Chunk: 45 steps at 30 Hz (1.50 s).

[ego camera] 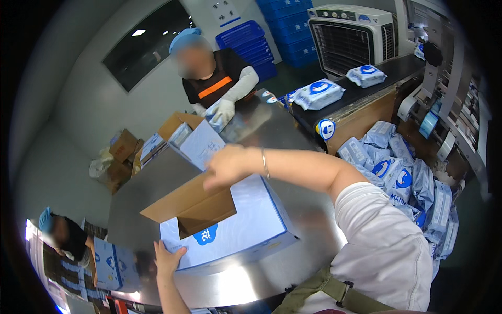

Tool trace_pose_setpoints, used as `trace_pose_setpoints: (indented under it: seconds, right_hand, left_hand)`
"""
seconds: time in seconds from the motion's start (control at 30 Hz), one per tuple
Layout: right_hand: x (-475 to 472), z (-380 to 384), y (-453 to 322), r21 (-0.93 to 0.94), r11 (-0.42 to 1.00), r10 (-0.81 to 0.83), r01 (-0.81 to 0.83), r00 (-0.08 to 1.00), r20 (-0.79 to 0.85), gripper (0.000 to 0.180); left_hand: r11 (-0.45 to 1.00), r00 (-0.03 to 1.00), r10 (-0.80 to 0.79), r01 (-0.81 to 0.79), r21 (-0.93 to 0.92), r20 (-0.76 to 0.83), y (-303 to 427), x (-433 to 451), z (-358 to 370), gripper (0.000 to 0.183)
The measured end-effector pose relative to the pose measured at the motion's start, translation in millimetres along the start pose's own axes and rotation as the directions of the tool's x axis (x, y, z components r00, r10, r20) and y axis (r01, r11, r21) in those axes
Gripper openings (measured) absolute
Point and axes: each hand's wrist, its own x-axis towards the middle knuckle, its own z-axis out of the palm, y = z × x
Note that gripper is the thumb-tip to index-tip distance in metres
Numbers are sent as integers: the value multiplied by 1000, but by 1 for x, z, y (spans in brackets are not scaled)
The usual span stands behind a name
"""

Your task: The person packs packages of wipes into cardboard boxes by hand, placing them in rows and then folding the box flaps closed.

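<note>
A pale blue printed cardboard box (251,231) lies before me on a stainless steel table (310,239), with one brown-lined flap raised over an opening in its upper side. My left hand (168,255) rests against the box's near left corner, thumb and fingers apart. Over the far edge of the opening reaches my right hand (227,165), a bangle on its wrist; it is at the raised flap, and its fingers are blurred, so whether it grips the flap is unclear. Behind that hand stands another open box (202,145) with wipes packs inside.
Across the table a co-worker's gloved hands (223,114) hold a pack. Wipes packs (319,94) lie on a black conveyor belt (353,94) at upper right. Below it is a heap of packs (392,172). Another person handles a blue box (113,263) at lower left.
</note>
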Motion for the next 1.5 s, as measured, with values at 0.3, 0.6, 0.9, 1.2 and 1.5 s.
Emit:
trace_pose_setpoints:
  seconds: [0.3, 0.6, 0.9, 1.2, 1.5]
  right_hand:
    - [-136, 98, 5, -7, 935, -350, 355, 920, -175, 83]
    - [-184, 181, 52, 610, 733, 145, 300, 808, -571, 76]
    - [-130, 126, -87, 120, 849, -302, 515, 658, -690, 41]
    - [-115, 101, -59, -180, 904, -350, 388, 913, 210, 31]
    - [-172, 250, -34, 94, 990, -87, 103, 984, -155, 90]
  left_hand:
    - [197, 812, -445, -323, -925, -378, -9, -101, 125, 56]
    - [88, 928, 227, -321, -943, -295, 102, -131, 162, 61]
    - [834, 824, 550, -534, -141, 136, 106, -155, -6, 33]
    - [810, 810, 543, -433, 396, -224, 36, -104, -22, 46]
    - [992, 1000, -7, 4, -127, -19, -14, -59, 17, 31]
